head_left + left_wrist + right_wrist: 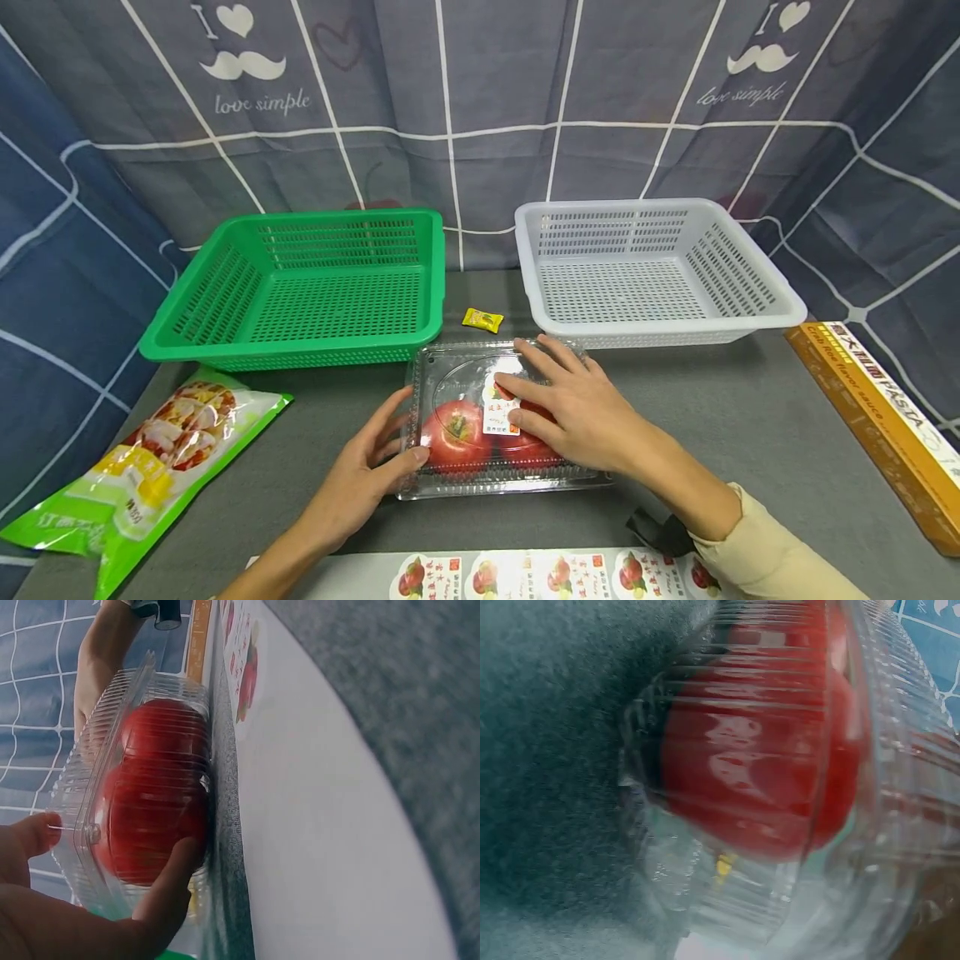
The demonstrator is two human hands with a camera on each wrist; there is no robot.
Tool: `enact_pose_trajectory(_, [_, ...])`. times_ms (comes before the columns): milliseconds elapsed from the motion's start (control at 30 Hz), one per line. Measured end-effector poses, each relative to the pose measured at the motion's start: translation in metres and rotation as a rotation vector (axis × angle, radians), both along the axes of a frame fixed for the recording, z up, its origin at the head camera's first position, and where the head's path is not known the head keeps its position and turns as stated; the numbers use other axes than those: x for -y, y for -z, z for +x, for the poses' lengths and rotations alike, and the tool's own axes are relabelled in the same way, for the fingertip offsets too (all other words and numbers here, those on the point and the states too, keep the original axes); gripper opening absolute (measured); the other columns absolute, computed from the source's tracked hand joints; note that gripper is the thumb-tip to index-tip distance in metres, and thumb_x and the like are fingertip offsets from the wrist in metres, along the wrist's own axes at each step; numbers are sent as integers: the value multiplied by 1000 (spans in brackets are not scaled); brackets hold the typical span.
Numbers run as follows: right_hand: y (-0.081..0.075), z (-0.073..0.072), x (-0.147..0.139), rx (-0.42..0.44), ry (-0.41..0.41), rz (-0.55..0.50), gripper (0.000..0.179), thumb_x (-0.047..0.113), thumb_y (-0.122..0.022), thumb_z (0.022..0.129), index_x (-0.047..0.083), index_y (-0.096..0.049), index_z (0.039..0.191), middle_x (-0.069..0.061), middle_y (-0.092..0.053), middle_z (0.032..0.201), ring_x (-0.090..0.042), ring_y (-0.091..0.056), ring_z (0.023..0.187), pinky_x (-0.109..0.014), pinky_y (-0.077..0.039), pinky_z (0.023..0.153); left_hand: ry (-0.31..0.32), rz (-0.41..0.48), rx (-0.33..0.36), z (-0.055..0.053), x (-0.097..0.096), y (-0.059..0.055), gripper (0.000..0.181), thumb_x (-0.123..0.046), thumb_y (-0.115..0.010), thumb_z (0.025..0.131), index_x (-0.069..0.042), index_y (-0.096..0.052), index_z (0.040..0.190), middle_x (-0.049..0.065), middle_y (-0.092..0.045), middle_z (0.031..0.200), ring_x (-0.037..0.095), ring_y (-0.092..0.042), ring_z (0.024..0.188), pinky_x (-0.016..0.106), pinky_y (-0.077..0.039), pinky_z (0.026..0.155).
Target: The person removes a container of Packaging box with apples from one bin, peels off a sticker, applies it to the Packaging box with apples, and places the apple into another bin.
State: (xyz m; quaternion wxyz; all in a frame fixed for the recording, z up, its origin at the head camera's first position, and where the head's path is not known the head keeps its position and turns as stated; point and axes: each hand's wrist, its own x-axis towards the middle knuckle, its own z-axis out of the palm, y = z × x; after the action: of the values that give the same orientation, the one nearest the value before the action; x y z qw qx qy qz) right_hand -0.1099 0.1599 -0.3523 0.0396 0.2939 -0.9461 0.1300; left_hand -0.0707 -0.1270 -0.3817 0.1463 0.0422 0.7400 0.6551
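A clear plastic clamshell box holding two red tomatoes lies closed on the grey table. My left hand grips its left end, thumb near the front corner and fingers along the side. In the left wrist view, thumb and fingers of that hand straddle the box end beside a tomato. My right hand rests on the lid with its fingers spread and fairly straight. Some of those fingertips touch a white label with a fruit picture. The right wrist view shows a tomato through the ribbed plastic.
Behind the box stand a green basket and a white basket, with a small yellow packet between them. A green food bag lies left, a pasta box right. A label sheet lies along the front.
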Motion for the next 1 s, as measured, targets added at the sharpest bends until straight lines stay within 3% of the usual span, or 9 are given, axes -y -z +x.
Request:
enact_pose_trajectory(200, [-1,-1,4,2,32,69,47,50,-42,102,39,-46,147,-10,-21,161,-31,-21,145,-70,-34,96,4,44,37,-2,-1,-1,76,-16,-70,92,-27,-30,155,25,-34,152,39,-48,128,41,-57,76])
enact_pose_trajectory(433, [0,0,7,-16,54,31,50,49,-43,101,36,-45,149,-9,-24,160,-29,-22,144,-70,-33,97,-24,105,86,-2,-3,0,87,-13,-70,91,-27,-17,158,26,-28,154,42,-47,127,44,-57,76])
enact_pose_trajectory(600, [3,3,1,-12,36,-154,52,46,-51,100,27,-48,148,-6,-22,162,-30,-22,145,-69,-25,105,-39,124,166,-1,-3,1,91,-18,-69,89,-20,-11,159,25,-27,154,38,-50,123,47,-56,78])
enact_pose_trajectory(767, [-3,6,-10,16,21,-350,48,33,-61,99,19,-53,144,-6,-24,161,-31,-24,144,-63,-25,109,6,200,224,-1,-1,3,85,-20,-66,90,-16,-14,157,21,-31,154,32,-54,117,47,-54,82])
enact_pose_trajectory(933, [-12,10,-29,25,94,-459,43,21,-63,98,12,-58,139,-10,-32,157,-35,-33,140,-66,-30,103,24,236,234,0,0,4,82,-19,-64,92,-13,-13,156,22,-31,153,30,-54,117,45,-52,86])
enact_pose_trajectory(1000, [-15,9,-38,27,132,-536,40,14,-63,97,7,-59,136,-13,-39,152,-35,-40,134,-62,-36,102,22,234,229,0,0,4,81,-19,-64,92,-13,-14,156,22,-32,152,30,-54,117,44,-51,87])
